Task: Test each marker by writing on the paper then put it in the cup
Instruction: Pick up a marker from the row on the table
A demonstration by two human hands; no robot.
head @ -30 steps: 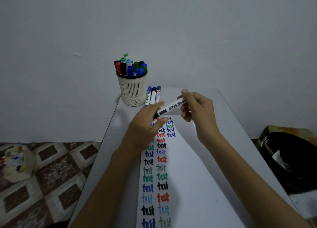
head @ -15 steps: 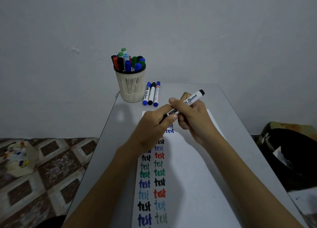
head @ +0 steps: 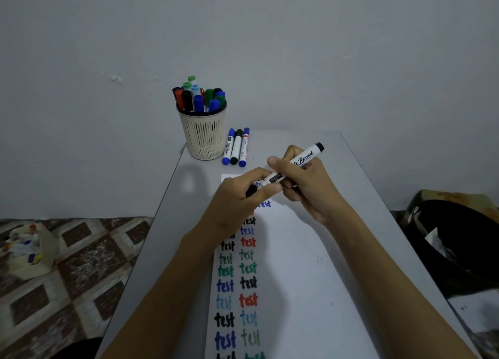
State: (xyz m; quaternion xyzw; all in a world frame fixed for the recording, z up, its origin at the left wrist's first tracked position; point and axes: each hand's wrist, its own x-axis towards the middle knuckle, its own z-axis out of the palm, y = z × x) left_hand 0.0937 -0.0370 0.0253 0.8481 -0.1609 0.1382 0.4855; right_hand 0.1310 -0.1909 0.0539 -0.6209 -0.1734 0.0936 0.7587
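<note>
A: Beyond the right grip [head: 307,188]?
B: Three loose markers [head: 236,146] lie in the way, the marker-crowded cup [head: 203,135] just left of them.
A: Rightward?
B: Open table [head: 345,175] out to its edge.

I see a white whiteboard marker [head: 299,161] held tilted in the air, nearer me than the cup [head: 204,140] and to its right, with its black butt end raised. The right hand [head: 305,185] grips the barrel and the left hand [head: 237,204] pinches its black cap [head: 251,190]; I cannot tell whether the cap is fully off. The cup is a cream slotted pot, upright, crowded with capped markers [head: 198,98]. Three more markers [head: 236,147] lie side by side just right of the cup's base. The paper [head: 297,277] lies flat nearer than the cup and carries two columns of coloured "test".
</note>
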